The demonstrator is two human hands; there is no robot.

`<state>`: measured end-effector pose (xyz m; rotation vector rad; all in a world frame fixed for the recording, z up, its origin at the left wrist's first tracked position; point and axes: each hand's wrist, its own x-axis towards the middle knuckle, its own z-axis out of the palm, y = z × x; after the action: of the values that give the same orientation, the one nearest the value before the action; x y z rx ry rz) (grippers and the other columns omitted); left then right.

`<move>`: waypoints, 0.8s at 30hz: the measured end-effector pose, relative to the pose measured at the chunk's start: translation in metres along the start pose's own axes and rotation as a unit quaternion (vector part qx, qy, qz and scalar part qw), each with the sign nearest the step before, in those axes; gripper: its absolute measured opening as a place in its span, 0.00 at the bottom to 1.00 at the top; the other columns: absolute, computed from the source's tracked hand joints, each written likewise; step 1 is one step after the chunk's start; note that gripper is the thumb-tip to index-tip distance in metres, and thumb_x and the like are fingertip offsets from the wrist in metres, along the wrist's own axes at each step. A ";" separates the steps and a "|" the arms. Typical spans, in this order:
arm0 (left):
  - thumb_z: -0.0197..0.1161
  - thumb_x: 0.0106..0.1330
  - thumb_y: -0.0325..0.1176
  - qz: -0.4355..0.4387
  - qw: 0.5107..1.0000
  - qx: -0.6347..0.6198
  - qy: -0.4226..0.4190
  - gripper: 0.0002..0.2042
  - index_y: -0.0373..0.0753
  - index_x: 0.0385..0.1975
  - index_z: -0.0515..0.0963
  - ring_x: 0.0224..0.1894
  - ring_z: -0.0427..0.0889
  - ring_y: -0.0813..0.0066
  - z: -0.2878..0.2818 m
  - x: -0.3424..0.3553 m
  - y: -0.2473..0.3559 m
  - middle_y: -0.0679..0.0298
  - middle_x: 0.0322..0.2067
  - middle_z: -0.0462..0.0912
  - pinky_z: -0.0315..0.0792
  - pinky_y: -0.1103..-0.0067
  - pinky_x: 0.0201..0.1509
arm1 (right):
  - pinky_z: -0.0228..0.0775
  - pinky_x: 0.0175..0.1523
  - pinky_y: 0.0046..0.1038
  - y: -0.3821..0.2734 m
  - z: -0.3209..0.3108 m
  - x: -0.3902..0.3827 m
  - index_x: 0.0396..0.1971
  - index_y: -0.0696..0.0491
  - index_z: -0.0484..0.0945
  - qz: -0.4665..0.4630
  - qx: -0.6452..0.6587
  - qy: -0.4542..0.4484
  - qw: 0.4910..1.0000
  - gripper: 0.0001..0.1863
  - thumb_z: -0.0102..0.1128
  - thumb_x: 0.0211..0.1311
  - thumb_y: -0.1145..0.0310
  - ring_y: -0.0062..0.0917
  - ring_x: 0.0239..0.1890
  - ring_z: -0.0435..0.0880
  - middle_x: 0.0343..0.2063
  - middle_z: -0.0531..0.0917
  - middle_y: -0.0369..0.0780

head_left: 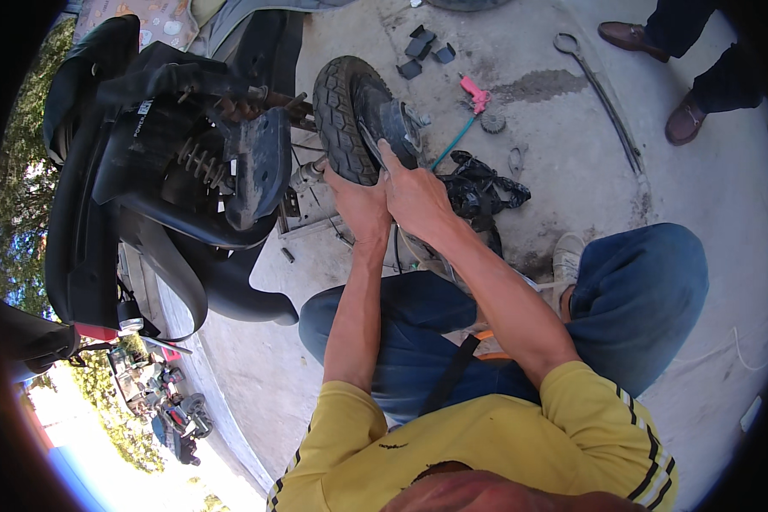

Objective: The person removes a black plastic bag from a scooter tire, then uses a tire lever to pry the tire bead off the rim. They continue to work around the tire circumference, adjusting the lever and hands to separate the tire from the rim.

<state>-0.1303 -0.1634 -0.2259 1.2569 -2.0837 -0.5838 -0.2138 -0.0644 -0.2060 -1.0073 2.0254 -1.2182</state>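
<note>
My left hand [358, 200] grips the lower part of a black treaded scooter tire [340, 111], its fingers reaching toward a metal shaft [305, 175] on the scooter. My right hand [410, 192] holds the same tire at its lower right, index finger along the side near the dark metal hub [398, 130]. The wheel stands tilted beside the black scooter body [128, 171], whose coil spring and dark plate show. Just right of the wheel, a crumpled black plastic bag [495, 192] lies on the concrete, partly behind my right hand.
A pink tool with teal hose [474, 92], small black pieces [416, 49] and a long wrench [597, 94] lie on the concrete. Another person's shoes [683, 122] are at upper right. My bent knees [640, 299] flank the workspace. Several parts [166, 401] lie at lower left.
</note>
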 end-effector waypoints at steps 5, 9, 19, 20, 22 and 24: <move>0.83 0.57 0.42 -0.016 0.999 -0.029 0.022 0.46 0.29 0.70 0.61 0.62 0.81 0.43 0.008 -0.011 0.000 0.40 0.60 0.78 0.74 0.60 0.64 | 0.82 0.46 0.54 -0.007 0.001 0.002 0.77 0.62 0.62 -0.001 -0.060 -0.032 0.998 0.41 0.56 0.60 0.74 0.58 0.38 0.90 0.32 0.88 0.62; 0.81 0.59 0.47 -0.075 0.994 -0.073 0.017 0.46 0.30 0.70 0.62 0.60 0.82 0.45 0.010 -0.005 0.012 0.41 0.60 0.79 0.75 0.60 0.62 | 0.82 0.48 0.55 -0.011 0.000 0.019 0.72 0.65 0.67 -0.021 -0.072 -0.014 0.997 0.36 0.55 0.61 0.75 0.59 0.40 0.90 0.34 0.88 0.62; 0.78 0.59 0.48 0.033 0.998 0.037 0.029 0.49 0.29 0.73 0.57 0.62 0.78 0.34 0.001 -0.021 -0.013 0.36 0.60 0.76 0.73 0.53 0.63 | 0.77 0.54 0.58 -0.009 -0.021 0.008 0.59 0.66 0.75 -0.042 0.038 -0.054 0.997 0.21 0.53 0.72 0.70 0.63 0.47 0.86 0.40 0.85 0.67; 0.79 0.59 0.48 0.011 0.998 0.053 0.014 0.50 0.29 0.74 0.56 0.62 0.78 0.34 -0.001 -0.026 -0.014 0.36 0.61 0.76 0.73 0.53 0.63 | 0.77 0.54 0.58 -0.003 -0.022 0.005 0.62 0.66 0.73 -0.037 0.056 -0.020 0.998 0.23 0.53 0.73 0.69 0.63 0.47 0.86 0.39 0.85 0.67; 0.79 0.58 0.48 -0.027 0.996 0.087 -0.024 0.51 0.30 0.74 0.56 0.63 0.77 0.34 -0.004 -0.033 -0.007 0.36 0.63 0.75 0.73 0.53 0.64 | 0.76 0.53 0.58 0.008 -0.024 0.002 0.69 0.66 0.70 -0.021 0.096 0.050 0.994 0.27 0.54 0.74 0.68 0.64 0.45 0.86 0.36 0.85 0.68; 0.81 0.56 0.48 -0.033 0.996 0.073 -0.027 0.52 0.29 0.74 0.56 0.65 0.76 0.35 -0.008 -0.030 0.004 0.36 0.66 0.73 0.72 0.54 0.66 | 0.76 0.52 0.59 0.017 -0.021 0.018 0.73 0.62 0.66 -0.007 0.086 0.053 0.995 0.30 0.53 0.75 0.66 0.64 0.43 0.86 0.35 0.85 0.66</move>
<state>-0.1166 -0.1348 -0.2264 1.4123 -2.1702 -0.5071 -0.2459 -0.0643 -0.2142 -0.8916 1.9559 -1.4528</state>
